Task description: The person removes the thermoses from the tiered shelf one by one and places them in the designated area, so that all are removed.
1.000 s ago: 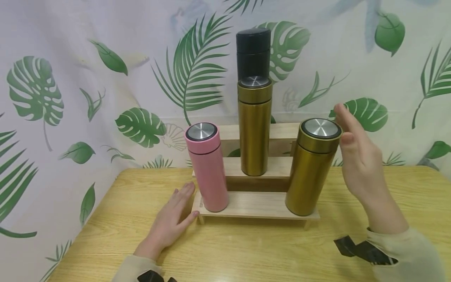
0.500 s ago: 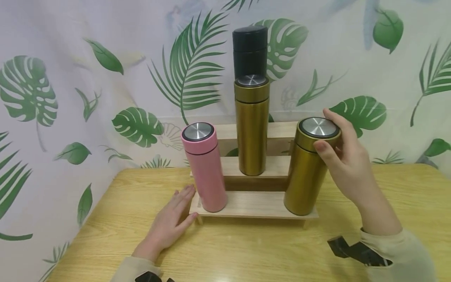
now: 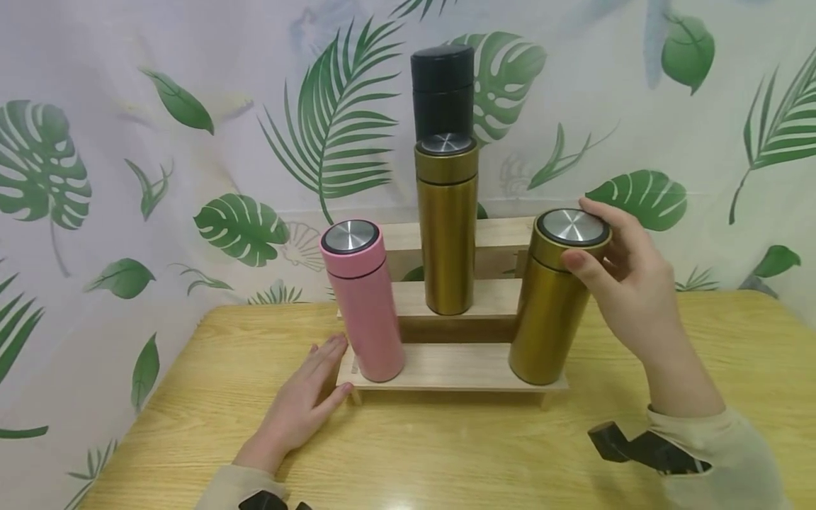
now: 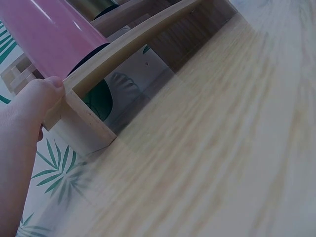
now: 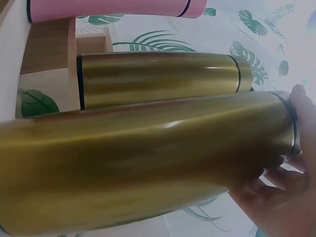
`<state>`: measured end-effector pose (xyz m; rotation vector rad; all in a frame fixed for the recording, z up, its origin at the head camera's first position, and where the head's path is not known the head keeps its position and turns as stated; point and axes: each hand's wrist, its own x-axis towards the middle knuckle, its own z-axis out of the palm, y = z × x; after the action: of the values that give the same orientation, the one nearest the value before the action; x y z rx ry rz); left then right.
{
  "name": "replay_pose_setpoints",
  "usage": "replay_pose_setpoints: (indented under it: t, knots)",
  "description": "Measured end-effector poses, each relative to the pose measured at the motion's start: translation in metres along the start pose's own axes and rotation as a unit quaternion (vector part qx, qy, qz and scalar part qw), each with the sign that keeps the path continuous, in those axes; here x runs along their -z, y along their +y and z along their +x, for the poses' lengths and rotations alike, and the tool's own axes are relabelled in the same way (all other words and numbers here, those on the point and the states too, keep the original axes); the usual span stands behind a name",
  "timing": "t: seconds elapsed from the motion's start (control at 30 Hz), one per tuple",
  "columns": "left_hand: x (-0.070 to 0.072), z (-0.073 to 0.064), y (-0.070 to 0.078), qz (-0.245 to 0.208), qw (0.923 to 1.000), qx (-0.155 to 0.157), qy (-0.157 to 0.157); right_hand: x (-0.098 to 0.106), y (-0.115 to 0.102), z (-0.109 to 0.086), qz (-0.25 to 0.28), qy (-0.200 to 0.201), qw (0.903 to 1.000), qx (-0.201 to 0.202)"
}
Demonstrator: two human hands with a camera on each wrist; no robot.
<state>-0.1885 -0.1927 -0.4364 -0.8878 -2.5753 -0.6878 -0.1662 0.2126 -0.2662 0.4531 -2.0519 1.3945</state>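
My right hand holds a gold thermos bottle near its lid, thumb on the front and fingers round the far side. This bottle stands at the right end of the stand's lowest shelf, and in the right wrist view the same gold bottle fills the foreground. At the left, my left hand holds the end of the wooden stand, its thumb at the front corner. Beside it, a pink thermos bottle stands on the lowest shelf.
A second gold thermos bottle stands on the middle shelf. Behind it rises a black thermos bottle, its lower part hidden. The stand sits on a wood-grain table, before a leaf-patterned cloth backdrop.
My right hand has come in from the right and closed its thumb and fingers round the gold bottle's top. The left hand keeps its place at the stand. The head view has shifted slightly.
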Motion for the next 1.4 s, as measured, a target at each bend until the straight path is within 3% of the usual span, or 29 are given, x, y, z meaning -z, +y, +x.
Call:
replay_pose_setpoints:
  t: [0.33, 0.57, 0.73, 1.03, 1.13, 1.23, 1.4]
  knots:
    - [0.003, 0.002, -0.002, 0.001, 1.0000, -0.001, -0.002, 0.016, 0.014, 0.012, 0.051, 0.101, 0.9913, 0.068]
    - [0.005, 0.001, -0.003, 0.001, 1.0000, -0.002, -0.005, 0.044, 0.023, 0.019, -0.049, 0.177, 0.9830, 0.002]
    - [0.005, 0.000, -0.003, 0.000, 1.0000, -0.001, -0.004, 0.059, 0.039, 0.021, -0.132, 0.213, 0.9669, -0.045]
    - [0.004, -0.001, -0.002, 0.000, 1.0000, -0.004, 0.003, 0.085, 0.075, 0.024, -0.230, 0.236, 0.9331, -0.144]
    - [0.003, -0.002, -0.001, -0.001, 1.0000, -0.003, 0.001, 0.092, 0.083, 0.023, -0.230, 0.241, 0.9268, -0.173]
    - [0.001, -0.001, -0.001, -0.005, 1.0000, -0.002, 0.000, 0.097, 0.090, 0.021, -0.204, 0.253, 0.9265, -0.189]
    - [0.001, 0.000, 0.000, -0.009, 1.0000, 0.000, -0.001, 0.103, 0.099, 0.019, -0.165, 0.276, 0.9300, -0.178]
